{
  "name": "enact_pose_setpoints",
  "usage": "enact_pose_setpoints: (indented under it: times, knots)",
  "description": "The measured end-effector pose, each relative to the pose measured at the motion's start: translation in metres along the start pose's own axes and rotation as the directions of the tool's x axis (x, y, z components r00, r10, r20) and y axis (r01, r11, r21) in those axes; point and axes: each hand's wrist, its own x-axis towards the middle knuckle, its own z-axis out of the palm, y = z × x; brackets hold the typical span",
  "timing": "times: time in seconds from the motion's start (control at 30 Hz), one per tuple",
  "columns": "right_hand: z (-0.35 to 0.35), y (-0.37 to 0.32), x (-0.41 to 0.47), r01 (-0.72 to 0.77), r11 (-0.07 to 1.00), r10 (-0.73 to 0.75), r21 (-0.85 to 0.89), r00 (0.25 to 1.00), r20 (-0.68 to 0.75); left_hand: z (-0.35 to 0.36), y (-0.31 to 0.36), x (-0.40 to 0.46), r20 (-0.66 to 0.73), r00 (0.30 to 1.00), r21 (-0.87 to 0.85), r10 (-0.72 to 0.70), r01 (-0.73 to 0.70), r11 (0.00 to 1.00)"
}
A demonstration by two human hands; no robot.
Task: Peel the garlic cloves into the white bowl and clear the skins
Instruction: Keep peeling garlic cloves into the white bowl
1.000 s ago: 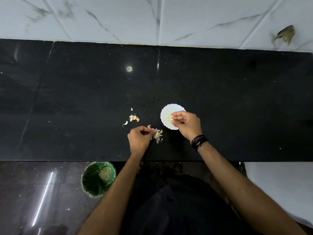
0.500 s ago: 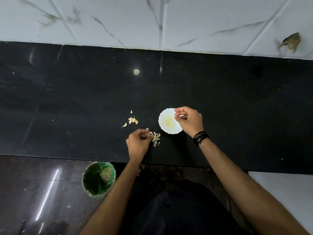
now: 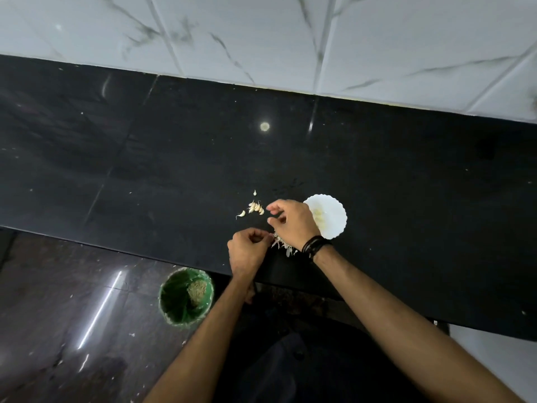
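the right hand [image 3: 293, 223] has left the white bowl [image 3: 334, 216] and gone to the left of it, toward the little bunch of unpeeled garlic cloves [image 3: 255, 207]. one second ago it was over the bowl with its fingers pinched together, likely letting a peeled clove go. now its fingers are loosely curled and spread, and it looks like it holds nothing. its fingertips are just beside the bunch and not yet touching it. this likely means one clove is done and the hand is going for the next one.

the bowl sits on the black counter [image 3: 174, 170]. some pale peeled cloves [image 3: 318, 215] lie inside it, partly hidden by the right hand.

the left hand [image 3: 247, 251] is in front of the bowl and to its left, near the counter edge, much where it was before. its fingers are curled in tight. it may be pinching a bit of skin, but that is too small to tell.

the pile of skins [image 3: 283, 245] lies right in front of the bowl, between the two hands, partly under the right wrist. it has not been cleared yet. a green bin [image 3: 186, 298] stands on the floor, below the counter and well to the left of the bowl.

the view has also tipped, so the counter now looks slanted.
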Motion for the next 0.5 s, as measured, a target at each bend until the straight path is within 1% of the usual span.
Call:
enact_pose_setpoints:
  times: [0.13,0.2,0.37,0.43,0.5]
  knots:
    - [0.018,-0.013,0.022,-0.004,0.998,0.007,-0.07,0.999,0.044,-0.016,-0.008,0.008,-0.051,0.998,-0.006,-0.045,0.045,0.999]
    - [0.027,-0.018,0.032,0.009,0.994,-0.002,-0.113,0.998,0.064,-0.026,-0.011,0.014,-0.05,0.998,-0.016,-0.045,0.044,0.999]
    - [0.053,-0.026,0.048,0.129,0.949,-0.079,-0.287,0.98,0.18,-0.045,-0.016,0.029,-0.047,0.998,-0.037,-0.028,0.026,0.999]
    - [0.06,-0.026,0.051,0.16,0.925,-0.098,-0.344,0.977,0.19,-0.05,-0.019,0.035,-0.033,0.999,-0.04,-0.028,0.027,0.999]
    - [0.067,-0.026,0.054,0.167,0.911,-0.109,-0.377,0.979,0.17,-0.056,-0.024,0.042,-0.023,0.999,-0.039,-0.038,0.038,0.999]
